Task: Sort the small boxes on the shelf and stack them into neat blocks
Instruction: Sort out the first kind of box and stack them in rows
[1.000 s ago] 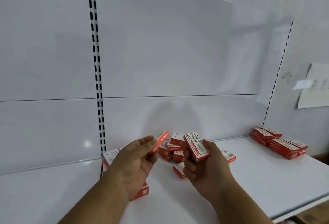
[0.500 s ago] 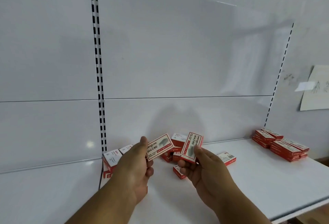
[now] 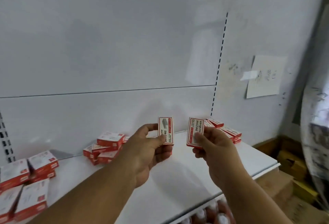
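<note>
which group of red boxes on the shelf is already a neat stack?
The red-and-white small boxes stacked by the back wall on the right, partly behind the right hand. The middle pile lies jumbled and tilted; the near-left boxes sit askew.

A white back panel [image 3: 124, 45] rises behind the white shelf [image 3: 178, 179], split by 1 thin horizontal seam and flanked by 2 slotted uprights [image 3: 219, 63]. A paper sheet [image 3: 265, 77] is taped to the wall at right. Brown cardboard cartons [image 3: 292, 163] sit beyond the shelf's right edge.
</note>
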Tool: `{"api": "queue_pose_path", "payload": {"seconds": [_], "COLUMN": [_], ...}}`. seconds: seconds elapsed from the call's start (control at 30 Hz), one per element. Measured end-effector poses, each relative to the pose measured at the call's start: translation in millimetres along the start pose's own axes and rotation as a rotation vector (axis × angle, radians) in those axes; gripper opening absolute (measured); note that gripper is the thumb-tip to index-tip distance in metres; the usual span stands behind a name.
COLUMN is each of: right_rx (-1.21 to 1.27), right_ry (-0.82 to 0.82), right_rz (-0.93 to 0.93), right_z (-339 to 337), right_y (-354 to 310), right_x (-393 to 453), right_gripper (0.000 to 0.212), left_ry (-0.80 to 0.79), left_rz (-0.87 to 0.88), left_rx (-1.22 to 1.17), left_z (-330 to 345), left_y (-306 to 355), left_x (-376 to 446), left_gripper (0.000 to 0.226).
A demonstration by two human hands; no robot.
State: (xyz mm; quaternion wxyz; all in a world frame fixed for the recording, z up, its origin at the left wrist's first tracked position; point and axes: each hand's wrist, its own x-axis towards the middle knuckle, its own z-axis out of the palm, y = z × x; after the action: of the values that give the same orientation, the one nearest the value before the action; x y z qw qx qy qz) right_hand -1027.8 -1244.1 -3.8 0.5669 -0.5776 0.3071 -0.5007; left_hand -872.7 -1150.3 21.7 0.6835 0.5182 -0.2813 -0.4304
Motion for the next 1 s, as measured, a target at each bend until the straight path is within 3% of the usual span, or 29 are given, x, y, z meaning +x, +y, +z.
{"api": "queue_pose_path", "payload": {"seconds": [0.2, 0.37, 0.53, 0.7, 0.87, 1.0], "right_rx": [-0.244, -0.496, -0.635, -0.724, -1.041, -1.213], "right_ry": [0.1, 0.115, -0.027, -0.135, -0.23, -0.269], "right_rz": [-0.044, -0.043, 0.062, 0.136, 0.044, -0.028], "right_z": [-106.2, -158.9, -157.0, -144.1, -137.1, -132.9], "right_y": [-12.8, -18.1, -4.7, 15.4, 26.4, 28.3], "right_x": [69.6, 147.4, 217.0, 254.2, 266.1, 267.1], "right_gripper": [0.01, 0.019, 0.013, 0.018, 0.021, 0.021], "left_ry": [-0.08, 0.066, 0.271, 0.329, 0.346, 0.363], "left_rz": [-0.04, 0.014, 0.064, 0.06, 0.071, 0.116], "left_rx": [0.121, 0.354, 0.509, 0.639, 0.842, 1.083], "left_z": [109.0, 168.2, 186.8, 189.3, 185.9, 183.7], "left_y": [-34.3, -51.2, -59.1, -65.3, -69.3, -70.8], "left_x": [55.5, 117.1, 170.6, 198.2, 207.8, 205.7], "left_gripper": [0.021, 0.015, 0.016, 0.011, 0.005, 0.016]}}
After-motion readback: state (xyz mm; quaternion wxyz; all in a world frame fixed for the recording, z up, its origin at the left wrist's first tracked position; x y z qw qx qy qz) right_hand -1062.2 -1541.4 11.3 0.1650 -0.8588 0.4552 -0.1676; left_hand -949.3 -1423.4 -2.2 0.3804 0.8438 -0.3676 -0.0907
